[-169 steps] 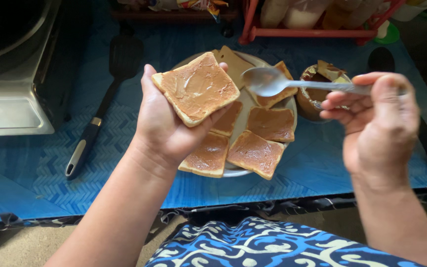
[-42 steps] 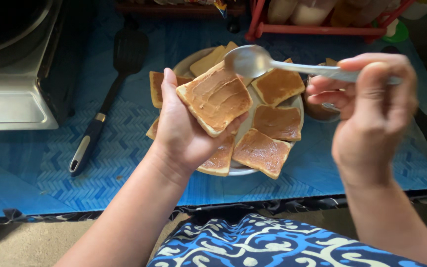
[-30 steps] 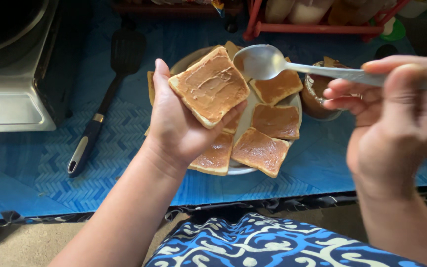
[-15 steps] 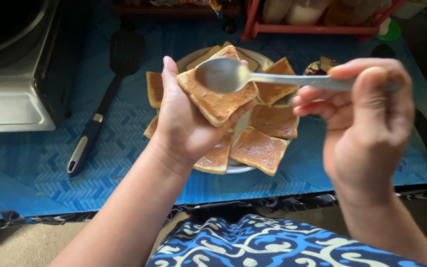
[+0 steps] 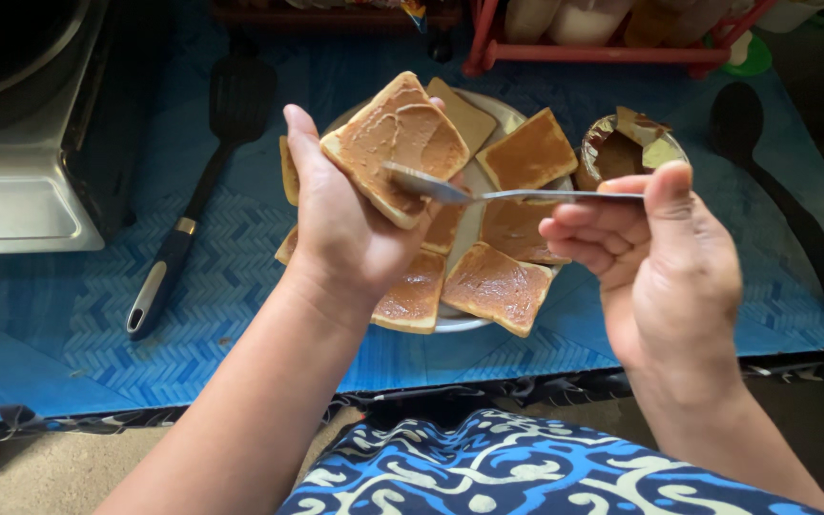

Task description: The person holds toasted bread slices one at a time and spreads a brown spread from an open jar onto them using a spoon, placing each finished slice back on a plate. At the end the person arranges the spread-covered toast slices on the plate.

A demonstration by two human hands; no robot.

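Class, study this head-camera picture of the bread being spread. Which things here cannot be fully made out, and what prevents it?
Head view only:
- Plate: mostly hidden under bread slices and the left hand.
- Jar: how much spread remains is unclear; its peeled foil lid and shadow cover the inside.
- Red rack: cut off by the top edge, contents unidentifiable.
- Stove: cut off at the left edge.
- Underside of the held slice: faces away.

Bread slice (image 5: 395, 143): square, light crust, tan-brown spread on top, tilted, held above the plate.
Spoon (image 5: 488, 191): metal, bowl edge-on against the slice's spread face.
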